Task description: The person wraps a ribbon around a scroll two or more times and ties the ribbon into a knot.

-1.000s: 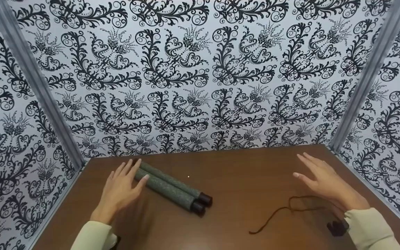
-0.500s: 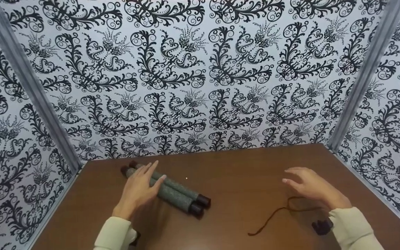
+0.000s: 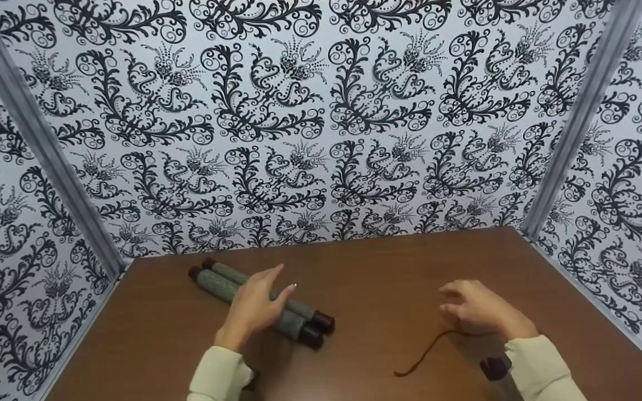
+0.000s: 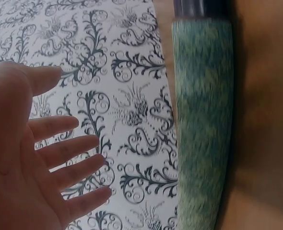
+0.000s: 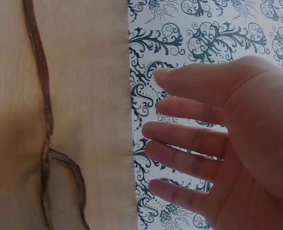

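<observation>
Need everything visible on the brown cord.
The brown cord is thin and looks like textile. It lies slack, in bends, on the brown tabletop. One loose end shows in the head view; in the right wrist view a second strand curves off it, whether knotted or crossing is unclear. The right hand partly hides it from the head camera but isn't gripping it.

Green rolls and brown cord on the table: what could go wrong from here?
Nothing visible binds the green rolls, which lie side by side, so a bump from the left hand just over them might set them rolling or part them.

The brown cord lies loose and splits into two strands in the right wrist view; it could tangle if the right hand grabs it carelessly.
</observation>
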The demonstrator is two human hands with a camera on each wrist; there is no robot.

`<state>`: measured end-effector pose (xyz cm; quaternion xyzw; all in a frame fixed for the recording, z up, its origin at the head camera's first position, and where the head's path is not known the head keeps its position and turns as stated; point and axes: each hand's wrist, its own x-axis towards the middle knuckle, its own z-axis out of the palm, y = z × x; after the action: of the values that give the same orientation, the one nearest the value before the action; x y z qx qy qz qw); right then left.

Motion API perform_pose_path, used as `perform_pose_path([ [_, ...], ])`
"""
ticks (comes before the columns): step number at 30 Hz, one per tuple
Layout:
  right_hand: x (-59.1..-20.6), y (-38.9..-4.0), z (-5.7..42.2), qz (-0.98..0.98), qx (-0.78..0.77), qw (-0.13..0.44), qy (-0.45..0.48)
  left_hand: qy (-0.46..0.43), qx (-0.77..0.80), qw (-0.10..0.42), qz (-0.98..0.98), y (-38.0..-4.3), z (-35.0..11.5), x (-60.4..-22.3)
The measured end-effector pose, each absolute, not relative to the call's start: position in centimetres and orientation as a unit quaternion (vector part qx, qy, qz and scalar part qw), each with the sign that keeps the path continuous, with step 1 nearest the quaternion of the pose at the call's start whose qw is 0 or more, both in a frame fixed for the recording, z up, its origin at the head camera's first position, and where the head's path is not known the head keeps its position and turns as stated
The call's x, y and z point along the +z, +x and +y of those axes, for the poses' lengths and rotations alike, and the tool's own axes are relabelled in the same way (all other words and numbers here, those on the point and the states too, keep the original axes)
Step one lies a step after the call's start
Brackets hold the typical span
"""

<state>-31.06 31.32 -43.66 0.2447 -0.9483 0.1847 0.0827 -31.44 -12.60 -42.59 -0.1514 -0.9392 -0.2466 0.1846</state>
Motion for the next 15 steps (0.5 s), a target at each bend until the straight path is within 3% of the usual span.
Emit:
perform_pose_path([
  [9, -44.8, -30.9, 30.5, -0.941, 0.209, -0.017, 0.265, -0.173, -0.28, 0.164, -0.93, -30.8, -9.6, -42.6],
  [15, -45.7, -30.7, 29.8, -0.948, 0.205, -0.045, 0.24, -0.193, -0.31, 0.15, -0.919, -30.6, -6.9, -42.6],
])
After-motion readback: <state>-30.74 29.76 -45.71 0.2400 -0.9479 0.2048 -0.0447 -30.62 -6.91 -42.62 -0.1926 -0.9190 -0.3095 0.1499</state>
